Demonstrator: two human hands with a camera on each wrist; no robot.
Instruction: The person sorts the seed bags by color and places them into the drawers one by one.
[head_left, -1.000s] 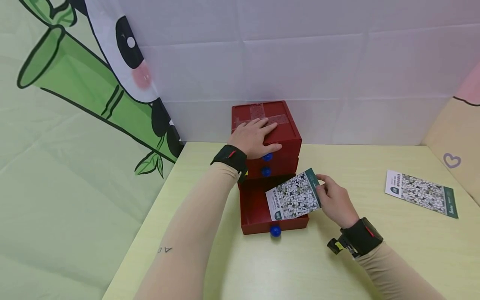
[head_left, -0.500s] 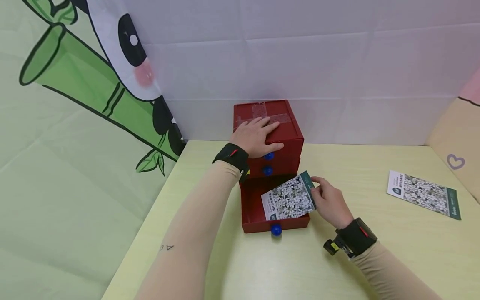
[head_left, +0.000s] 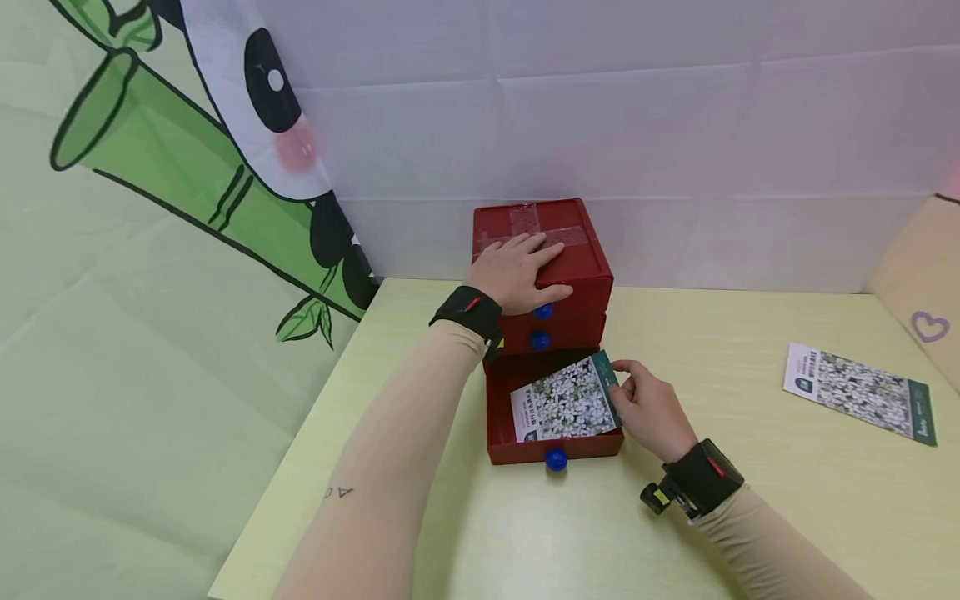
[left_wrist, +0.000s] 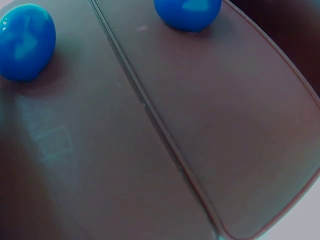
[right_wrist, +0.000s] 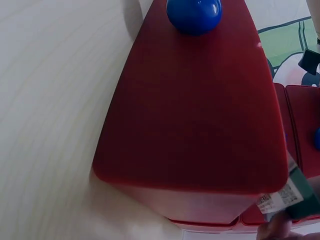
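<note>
A small red drawer cabinet (head_left: pixel 581 218) stands against the back wall, its bottom drawer (head_left: pixel 525 452) pulled out. My left hand (head_left: pixel 513 277) rests on the cabinet's top with the fingers spread. With thumb and fingers, my right hand (head_left: pixel 654 410) pinches the green end of a seed packet (head_left: pixel 566 404) printed with white flowers. The packet slants over the drawer's right side, its white end inside. In the right wrist view, the drawer's front (right_wrist: pixel 190 115) hides much of the packet (right_wrist: pixel 285 197). The left wrist view shows only drawer fronts with blue knobs (left_wrist: pixel 26 42), not the hand.
A second matching packet (head_left: pixel 858 392) lies flat on the pale table (head_left: pixel 750 333) at the right. Behind the table hangs a cloth backdrop (head_left: pixel 637 150) with a panda and bamboo print on its left. A blue knob (head_left: pixel 556 460) sticks out from the open drawer's front.
My right hand has moved left and slightly down, bringing the packet deeper into the drawer. My left hand stays on the cabinet. The head view has shifted slightly.
</note>
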